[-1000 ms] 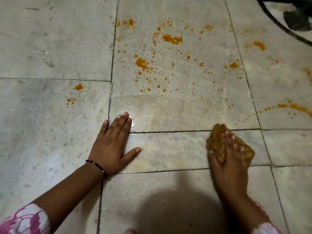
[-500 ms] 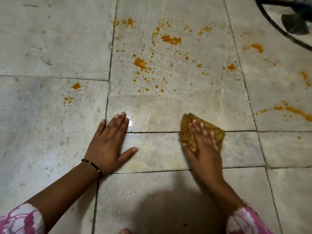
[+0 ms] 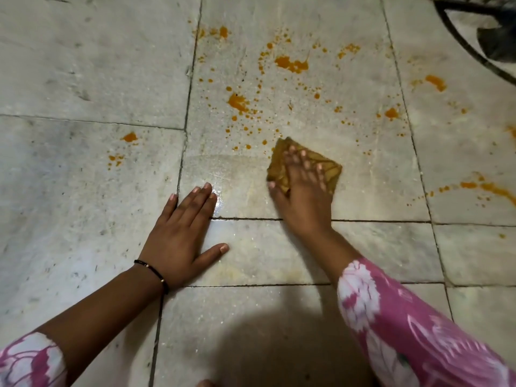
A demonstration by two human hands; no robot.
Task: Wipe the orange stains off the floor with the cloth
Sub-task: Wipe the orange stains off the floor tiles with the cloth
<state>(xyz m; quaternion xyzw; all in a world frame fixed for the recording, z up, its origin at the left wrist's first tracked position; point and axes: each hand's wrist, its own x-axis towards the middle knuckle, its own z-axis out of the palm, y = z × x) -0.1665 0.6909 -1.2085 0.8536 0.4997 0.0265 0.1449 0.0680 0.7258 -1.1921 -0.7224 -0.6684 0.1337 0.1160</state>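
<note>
Right hand (image 3: 303, 188) flat on the cloth (image 3: 329, 170), fingers spread and straight, pressing it to the floor (image 3: 83, 65), not gripping. Cloth is a folded mustard-brown pad, sitting on the centre tile at about 1 o'clock from the left hand (image 3: 181, 233). Left hand is palm-down on the floor, fingers extended, holding nothing; looks like a brace. Thin black bracelet (image 3: 152, 272) on that wrist, pink floral sleeves (image 3: 405, 331) on both arms. Progress: wet, streaky but stain-free band runs 9 o'clock from the cloth and down toward the hands, so the near strip reads as done. Left to do, judging by what's visible: dense orange stains (image 3: 238, 103) at 11–12 o'clock of the cloth, small patch at far 9–10 o'clock on the left tile, blobs at 1–2 o'clock, long streak at 3 o'clock near the right edge. Roughly a quarter cleared. Dark fan base (image 3: 497, 43) at top right corner.
</note>
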